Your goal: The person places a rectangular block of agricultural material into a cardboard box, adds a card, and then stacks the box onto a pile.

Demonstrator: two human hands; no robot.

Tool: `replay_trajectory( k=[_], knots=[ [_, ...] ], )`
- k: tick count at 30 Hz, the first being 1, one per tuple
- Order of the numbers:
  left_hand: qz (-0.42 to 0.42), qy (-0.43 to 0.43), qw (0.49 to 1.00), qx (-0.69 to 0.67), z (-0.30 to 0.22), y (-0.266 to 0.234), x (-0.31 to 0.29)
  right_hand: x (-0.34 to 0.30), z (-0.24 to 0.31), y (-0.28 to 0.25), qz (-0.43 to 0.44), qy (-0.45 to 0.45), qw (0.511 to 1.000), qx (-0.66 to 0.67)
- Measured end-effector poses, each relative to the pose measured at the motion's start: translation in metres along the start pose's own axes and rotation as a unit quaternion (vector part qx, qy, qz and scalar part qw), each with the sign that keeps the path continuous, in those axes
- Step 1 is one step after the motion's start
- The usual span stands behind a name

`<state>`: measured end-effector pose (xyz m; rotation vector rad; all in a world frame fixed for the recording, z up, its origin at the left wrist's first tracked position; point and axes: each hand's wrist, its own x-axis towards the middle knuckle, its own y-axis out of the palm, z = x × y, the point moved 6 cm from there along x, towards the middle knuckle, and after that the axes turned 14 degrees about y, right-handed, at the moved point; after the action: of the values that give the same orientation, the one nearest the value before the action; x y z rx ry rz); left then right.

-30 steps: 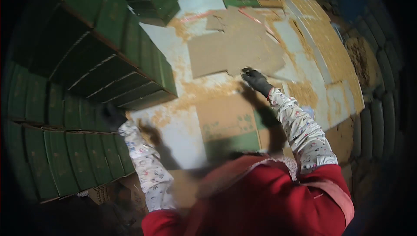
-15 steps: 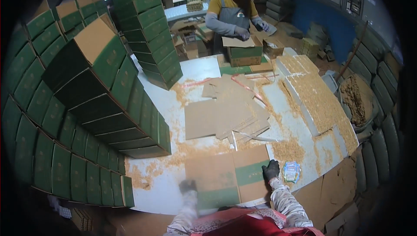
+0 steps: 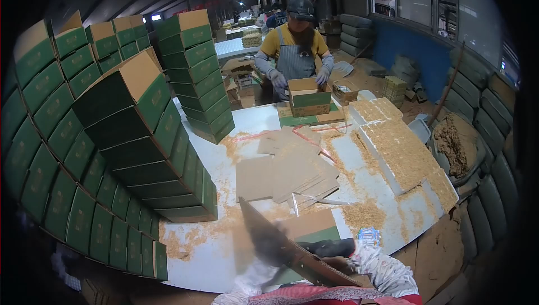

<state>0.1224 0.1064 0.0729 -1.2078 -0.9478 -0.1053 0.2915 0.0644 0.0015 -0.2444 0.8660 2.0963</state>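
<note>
A brown cardboard carton blank stands raised and tilted in front of me, one corner pointing up to the left. My right hand, in a black glove, grips it from its right side, with some fingers hidden. Against its left side is my left hand, dark-gloved and smeared by motion, so its fingers cannot be made out. Beneath lies another flat brown and green carton on the white table. A small pile of colourful printed packets sits just beyond my right wrist.
Tall stacks of green cartons line the left. Loose cardboard sheets and brown crumbs cover mid-table. At right lies a crumb-covered white slab. Across the table, a person in an apron handles an open carton.
The carton blank that lay flat under my hands is now lifted and tilted. My right hand has moved left and inward. The co-worker's carton now has its flaps open.
</note>
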Motion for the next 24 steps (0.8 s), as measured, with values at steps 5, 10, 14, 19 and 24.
replay_trajectory(
  k=[5, 10, 14, 19, 24],
  knots=[
    [-0.056, 0.084, 0.992, -0.074, -0.023, -0.018, -0.020, 0.008, 0.062, 0.065, -0.051, -0.093, 0.863, -0.493],
    [-0.057, 0.042, 0.993, -0.092, -0.022, -0.036, -0.037, 0.042, 0.011, 0.028, -0.056, -0.070, 0.974, -0.206],
    [-0.077, 0.078, 0.994, -0.029, -0.026, -0.025, -0.031, 0.066, 0.020, 0.050, 0.090, -0.126, 0.924, -0.349],
    [-0.085, 0.104, 0.977, -0.167, -0.014, -0.044, -0.035, 0.035, 0.056, 0.014, -0.144, -0.023, 0.912, -0.383],
    [0.297, 0.239, 0.904, -0.196, -0.034, -0.105, -0.012, -0.042, 0.123, -0.028, -0.387, -0.075, 0.786, -0.476]
  ],
)
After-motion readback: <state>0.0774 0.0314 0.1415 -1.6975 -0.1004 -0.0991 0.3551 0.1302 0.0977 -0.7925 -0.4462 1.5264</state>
